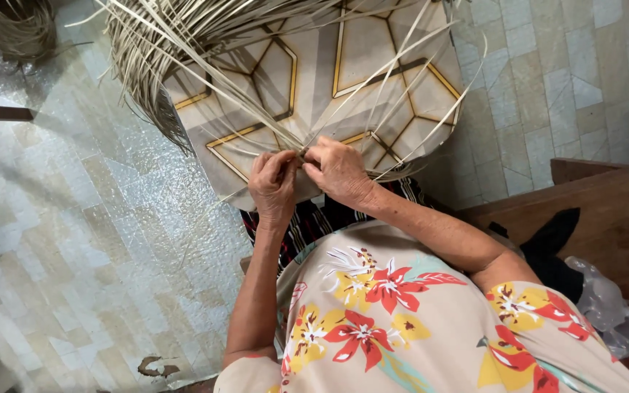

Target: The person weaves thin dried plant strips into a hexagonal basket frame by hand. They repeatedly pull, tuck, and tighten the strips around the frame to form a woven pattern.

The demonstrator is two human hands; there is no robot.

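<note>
Head view, looking down. Pale patterned tile floor [74, 240] all around. Brown wooden bench [606, 218] at right, carrying black cloth [555, 247] and crumpled clear plastic bag [613, 306]. Cream board with gold-edged hexagon pattern [373, 58] resting on the lap. Long pale dried reed strips [183, 36] fanned across the board, gathered thick at upper left. Left hand [273, 185] and right hand [338, 171] side by side at the board's near edge, both pinched on the strips where they cross between the fingertips.
</note>
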